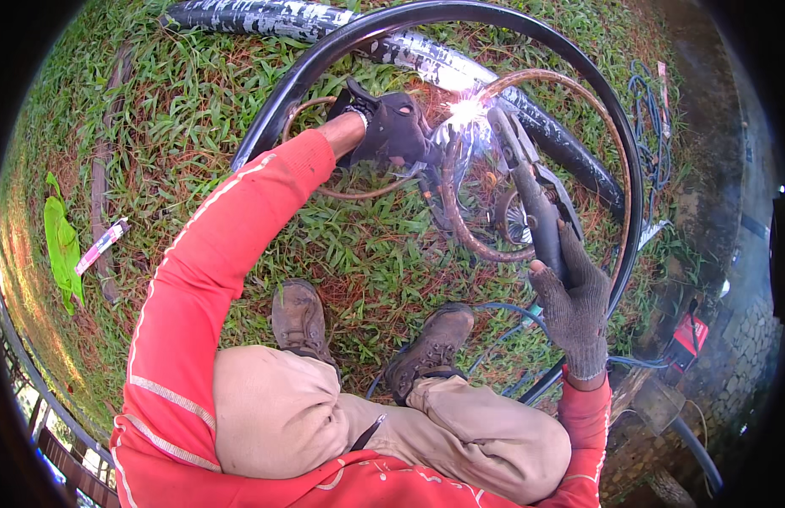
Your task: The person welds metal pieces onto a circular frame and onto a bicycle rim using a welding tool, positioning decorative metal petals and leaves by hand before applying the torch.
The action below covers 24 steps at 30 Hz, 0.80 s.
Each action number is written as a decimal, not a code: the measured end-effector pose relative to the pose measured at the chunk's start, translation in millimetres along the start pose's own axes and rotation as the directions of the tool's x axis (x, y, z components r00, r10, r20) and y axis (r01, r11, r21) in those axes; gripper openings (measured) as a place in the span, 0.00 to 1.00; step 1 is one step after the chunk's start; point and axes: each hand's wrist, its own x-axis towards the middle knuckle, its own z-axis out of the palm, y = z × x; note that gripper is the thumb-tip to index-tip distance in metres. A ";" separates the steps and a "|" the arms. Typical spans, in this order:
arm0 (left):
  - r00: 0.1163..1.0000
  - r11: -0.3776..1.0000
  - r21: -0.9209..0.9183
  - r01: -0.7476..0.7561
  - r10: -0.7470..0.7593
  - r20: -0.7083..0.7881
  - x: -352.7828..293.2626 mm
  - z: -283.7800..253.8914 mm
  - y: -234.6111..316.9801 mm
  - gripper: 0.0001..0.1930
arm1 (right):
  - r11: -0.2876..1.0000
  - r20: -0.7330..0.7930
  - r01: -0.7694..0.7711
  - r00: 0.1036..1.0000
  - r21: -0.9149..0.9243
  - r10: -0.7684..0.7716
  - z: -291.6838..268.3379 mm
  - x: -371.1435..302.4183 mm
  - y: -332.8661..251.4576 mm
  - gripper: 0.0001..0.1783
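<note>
Nearest the camera, a red top (350, 484) is cut off by the lower edge, with beige trousers (274, 406) above it and brown boots (299, 317) on the grass at lower centre. The right hand (576, 309), in a grey knitted glove at right of centre, is closed around the handle of a welding holder (536, 199) slanting up and left. The left hand (392, 131), in a dark glove at upper centre, has bent fingers; I cannot tell whether they grip anything. White glare (467, 114) between them hides the holder's tip and part of a rusty ring (453, 212). A smaller ring (350, 196) runs partly behind the left glove. A black hoop (447, 11) arches around these, crossing a flaking pipe (265, 19) at the top. At lower right, haze blurs a red box (691, 334).
</note>
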 end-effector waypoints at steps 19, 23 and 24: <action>0.974 0.784 0.584 -0.208 0.112 0.197 5.3 -12.2 -13.2 0.20 | 0.998 0.006 -0.026 1.000 0.063 0.026 -2.6 3.3 -14.9 0.38; 0.932 0.697 0.621 -0.358 0.301 0.200 10.8 -12.7 -29.0 0.21 | 0.997 0.032 -0.064 0.997 0.043 0.063 -3.0 2.5 -13.8 0.38; 0.890 0.572 0.693 -0.438 0.386 0.245 14.4 -11.9 -36.0 0.22 | 0.997 0.033 -0.064 0.997 0.043 0.063 -1.8 2.3 -13.1 0.38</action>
